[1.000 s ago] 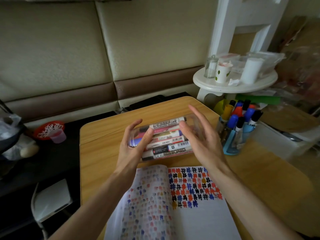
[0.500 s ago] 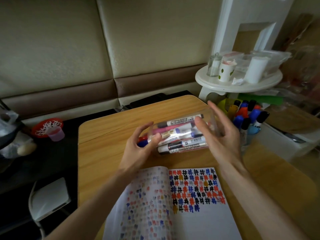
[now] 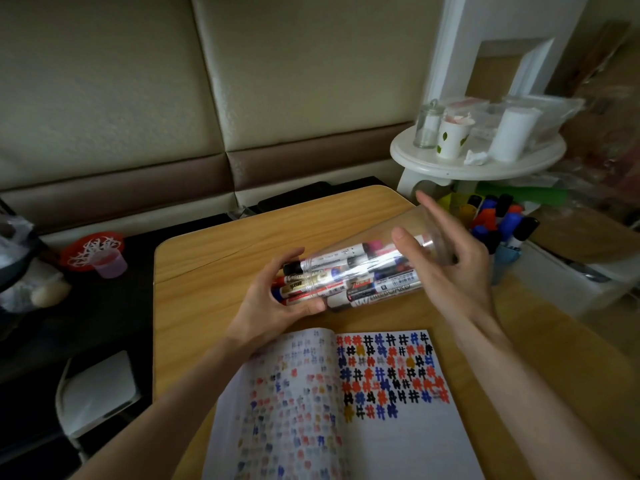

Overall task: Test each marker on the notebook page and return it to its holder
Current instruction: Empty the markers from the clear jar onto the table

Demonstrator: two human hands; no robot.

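A clear plastic cup (image 3: pixel 381 251) lies tilted on its side above the wooden table, packed with several whiteboard markers (image 3: pixel 349 282). My left hand (image 3: pixel 273 306) grips the marker ends that stick out of the cup's narrow end. My right hand (image 3: pixel 446 268) cups the wide rim end with its fingers spread and nearly straight. The open notebook (image 3: pixel 346 427) lies in front of me, its right page covered with red, blue and black hash marks. A blue holder (image 3: pixel 504 258) with more upright markers (image 3: pixel 495 220) stands at the table's right edge.
The wooden table (image 3: pixel 221 268) ends at the left in a dark bench with a red dish and a pink cup (image 3: pixel 110 266). A white round stand (image 3: pixel 478 161) with cups is behind the holder. A white box (image 3: pixel 571 282) sits to the right.
The cup of markers has shifted right and tilted up at its wide end. My left hand now holds the marker ends sticking out; my right hand has slid towards the rim.
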